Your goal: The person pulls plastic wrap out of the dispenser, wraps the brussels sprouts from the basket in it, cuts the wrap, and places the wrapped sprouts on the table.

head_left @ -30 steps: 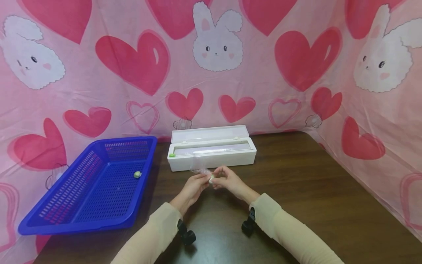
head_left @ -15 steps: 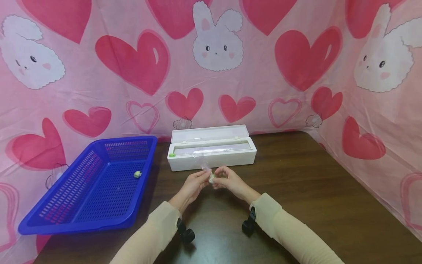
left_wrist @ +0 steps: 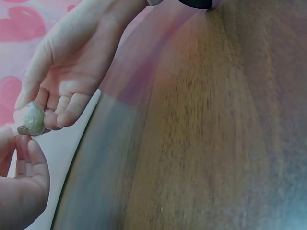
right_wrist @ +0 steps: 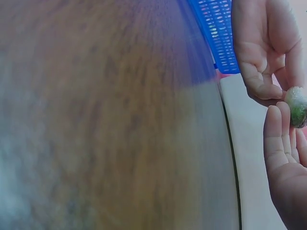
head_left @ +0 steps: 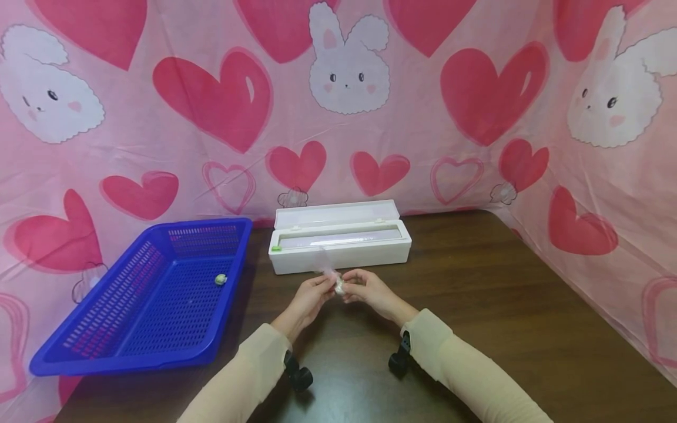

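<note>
Both hands meet just in front of the white cling film box (head_left: 341,257). Between their fingertips is a small, round, pale green piece (left_wrist: 33,119) with a brown stem-like end, covered in clear cling film. My left hand (head_left: 311,298) pinches it from the left, while my right hand (head_left: 374,294) pinches its other side with thumb and fingers. Loose film (head_left: 328,267) stretches from the piece up over the left fingertips. In the right wrist view the wrapped piece (right_wrist: 298,108) looks glossy and darker green underneath, partly cut off by the frame edge.
The film box's lid (head_left: 338,215) stands raised, and a green cutter slide (head_left: 277,248) sits at its left end. A blue mesh basket (head_left: 211,346) on the left holds a similar small green piece (head_left: 220,279). Brown wooden tabletop (head_left: 476,329) extends right, before a pink curtain (head_left: 412,129).
My fingers have shifted slightly around the piece. The loose film has been drawn in and gathered more narrowly, pointing up and left. Basket and film box have stayed put.
</note>
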Demonstrator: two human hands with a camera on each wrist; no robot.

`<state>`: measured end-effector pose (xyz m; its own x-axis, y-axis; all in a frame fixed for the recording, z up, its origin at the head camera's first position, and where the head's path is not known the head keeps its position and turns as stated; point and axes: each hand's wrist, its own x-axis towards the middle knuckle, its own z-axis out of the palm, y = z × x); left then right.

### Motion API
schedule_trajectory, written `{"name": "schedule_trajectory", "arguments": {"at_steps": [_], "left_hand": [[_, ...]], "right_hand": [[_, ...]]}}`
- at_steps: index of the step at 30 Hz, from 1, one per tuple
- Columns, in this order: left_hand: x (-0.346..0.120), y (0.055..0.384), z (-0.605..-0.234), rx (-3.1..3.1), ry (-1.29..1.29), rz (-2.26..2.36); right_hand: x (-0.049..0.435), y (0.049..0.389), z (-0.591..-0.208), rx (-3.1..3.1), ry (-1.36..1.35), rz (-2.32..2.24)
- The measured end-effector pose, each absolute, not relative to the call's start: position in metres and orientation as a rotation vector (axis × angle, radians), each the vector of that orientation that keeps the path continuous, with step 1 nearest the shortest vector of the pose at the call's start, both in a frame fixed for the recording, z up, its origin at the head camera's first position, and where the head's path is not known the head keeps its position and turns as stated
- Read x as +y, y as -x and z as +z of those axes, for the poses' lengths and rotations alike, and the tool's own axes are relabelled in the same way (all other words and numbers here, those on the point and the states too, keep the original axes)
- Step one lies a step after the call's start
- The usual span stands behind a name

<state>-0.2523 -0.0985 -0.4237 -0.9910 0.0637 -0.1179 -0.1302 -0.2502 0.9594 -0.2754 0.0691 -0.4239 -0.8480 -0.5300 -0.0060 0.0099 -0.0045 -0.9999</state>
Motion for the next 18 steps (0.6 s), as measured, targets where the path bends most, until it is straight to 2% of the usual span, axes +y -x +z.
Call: {"name": "schedule_trajectory", "arguments": {"at_steps": [18], "left_hand": [[-0.1042, 0.2504, -0.4227, 1.875, -0.209, 2.128]], "right_hand": [[0.0733, 0.2766, -0.4251, 1.954, 0.537, -1.898]]}}
